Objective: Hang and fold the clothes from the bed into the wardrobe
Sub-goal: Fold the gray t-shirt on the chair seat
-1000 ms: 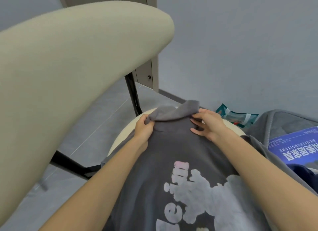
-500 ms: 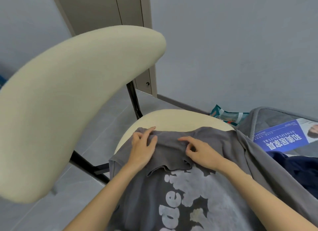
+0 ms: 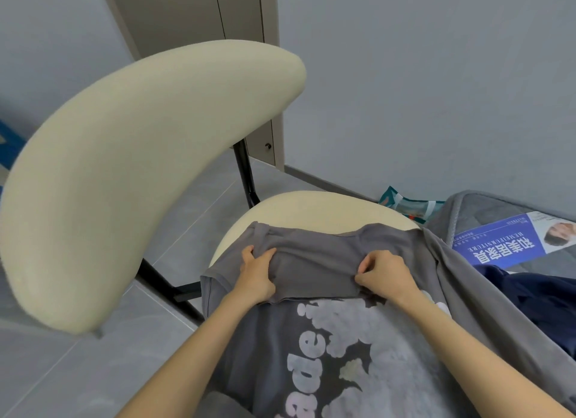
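Fingers (image 3: pixel 370 262) of the right hand (image 3: pixel 388 275) are curled and pinched on a folded-over band of the grey T-shirt (image 3: pixel 343 330). The left hand (image 3: pixel 257 277) is closed on the same band at its other end, with the thumb laid on top.

Most of the view's left half is filled by the cream backrest (image 3: pixel 140 174) of a chair, carried on black legs above the grey tiled floor (image 3: pixel 62 371). The T-shirt is spread print-up over the round cream seat (image 3: pixel 311 210), its pale lettering and cloud-like shapes turned toward the camera. Its top part is doubled back toward the person, and one side is draped off to the right.

A grey quilted mattress (image 3: pixel 498 210) is seen at the right edge, just beside the seat. On it a navy garment (image 3: pixel 542 302) is heaped, and a blue leaflet (image 3: pixel 498 249) lies flat beyond that. A teal packet (image 3: pixel 405 203) is lodged on the floor by the wall.
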Tool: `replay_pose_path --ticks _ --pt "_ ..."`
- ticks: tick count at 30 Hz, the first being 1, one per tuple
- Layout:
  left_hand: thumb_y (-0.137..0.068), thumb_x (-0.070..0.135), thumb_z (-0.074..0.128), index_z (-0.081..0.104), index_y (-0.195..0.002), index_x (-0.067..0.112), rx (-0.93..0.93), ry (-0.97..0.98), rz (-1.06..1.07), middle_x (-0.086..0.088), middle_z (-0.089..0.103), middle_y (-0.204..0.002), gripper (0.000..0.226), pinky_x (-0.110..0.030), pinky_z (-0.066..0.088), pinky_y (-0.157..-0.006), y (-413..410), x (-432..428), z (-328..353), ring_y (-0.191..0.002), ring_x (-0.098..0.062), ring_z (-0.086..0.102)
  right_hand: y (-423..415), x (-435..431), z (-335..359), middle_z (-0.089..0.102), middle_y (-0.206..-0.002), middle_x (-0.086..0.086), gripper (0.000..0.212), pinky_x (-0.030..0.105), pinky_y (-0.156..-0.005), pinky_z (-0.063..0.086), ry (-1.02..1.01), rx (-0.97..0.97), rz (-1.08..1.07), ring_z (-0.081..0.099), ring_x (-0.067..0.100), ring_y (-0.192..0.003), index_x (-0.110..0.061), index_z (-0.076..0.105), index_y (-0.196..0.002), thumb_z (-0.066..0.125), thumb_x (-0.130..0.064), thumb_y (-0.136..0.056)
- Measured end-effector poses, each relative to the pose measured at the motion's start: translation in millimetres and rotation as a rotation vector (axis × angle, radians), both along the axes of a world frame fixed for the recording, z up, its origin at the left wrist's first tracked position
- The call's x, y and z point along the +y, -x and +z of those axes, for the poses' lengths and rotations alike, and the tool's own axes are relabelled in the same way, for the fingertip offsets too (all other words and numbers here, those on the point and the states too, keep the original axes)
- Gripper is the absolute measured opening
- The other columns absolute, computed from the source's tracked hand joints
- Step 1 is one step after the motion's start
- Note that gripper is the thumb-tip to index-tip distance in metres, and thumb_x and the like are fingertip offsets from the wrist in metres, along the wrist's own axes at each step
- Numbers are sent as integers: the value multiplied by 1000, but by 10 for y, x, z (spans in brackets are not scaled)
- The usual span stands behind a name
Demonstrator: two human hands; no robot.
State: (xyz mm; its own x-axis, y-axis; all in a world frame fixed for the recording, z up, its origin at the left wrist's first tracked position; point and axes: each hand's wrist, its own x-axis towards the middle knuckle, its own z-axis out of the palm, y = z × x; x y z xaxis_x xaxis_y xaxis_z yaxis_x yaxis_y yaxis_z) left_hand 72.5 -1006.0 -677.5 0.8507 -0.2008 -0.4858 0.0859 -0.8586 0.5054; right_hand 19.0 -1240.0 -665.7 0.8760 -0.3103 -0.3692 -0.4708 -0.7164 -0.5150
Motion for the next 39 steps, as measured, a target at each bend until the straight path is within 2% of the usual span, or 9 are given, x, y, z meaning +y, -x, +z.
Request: replay_pose_path --ticks 4,8,11,13,15,20,27,32,39 --pt "-85 0 51 22 -148 23 -127 -186 -14 -13 -4 -155 74 -41 23 -113 -22 -37 108 -140 -35 12 62 172 -69 53 -118 7 23 38 -78 50 438 -267 220 49 31 -106 -15 69 -98 61 -6 -78" --pt "-96 8 40 11 -152 14 -459 -30 -180 -1 2 -161 63 -38 15 -118 -49 -229 -46 -147 -19 5 -99 488 -187 41 -147 15 52 42 -114 29 330 -386 422 39 34 -135 -3 50 -135 56 -5 -84" --pt "-104 34 21 -9 -152 16 -390 -169 -326 -1 -16 -160 59 -38 -7 -120 -26 -261 -347 -146 -15 -14 -184 571 -411 2 -162 0 60 34 -119 -6 344 -188 533 0 20 -149 -14 6 -154 11 -41 -100" --pt "-99 53 16 -17 -150 19 -388 -217 -284 -4 -25 -157 70 -36 -13 -118 -57 -161 -492 -144 -16 -22 -188 497 -558 -14 -158 -7 86 34 -115 -14 437 -190 545 -10 18 -148 -24 -8 -152 -29 -64 -79" --pt "-88 71 13 -19 -150 20 -409 -239 -238 -2 -27 -156 86 -36 -15 -118 -140 -56 -554 -144 -15 -23 -209 370 -631 -20 -156 -6 92 37 -116 -17 499 -173 488 -17 17 -147 -32 -18 -147 -39 -69 -66" --pt "-76 81 1 -13 -152 20 -390 -250 -202 4 -20 -158 98 -41 -19 -116 -272 -40 -575 -144 -9 -21 -296 149 -605 -17 -160 -1 74 45 -118 -13 495 -89 379 -17 22 -147 -43 -20 -145 -20 -70 -76" --pt "-103 33 31 9 -153 24 -262 -4 -203 10 -2 -160 56 -47 -5 -119 -170 162 -283 -147 -10 0 -250 259 -349 -11 -162 3 55 56 -117 -4 416 74 368 -14 31 -147 -33 -1 -154 19 -41 -103" --pt "-101 23 43 24 -151 19 -292 177 -19 3 13 -159 54 -31 12 -119 311 578 -109 -146 -13 13 -55 429 -42 25 -156 3 40 49 -117 18 308 -104 374 16 29 -142 -27 47 -137 44 -31 -98" --pt "-98 36 44 31 -148 19 -66 245 228 6 36 -145 54 -27 29 -111 1195 1169 81 -138 -17 32 290 998 222 59 -124 2 25 37 -98 43 9 -196 502 50 24 -118 -22 65 -115 53 -19 -93"
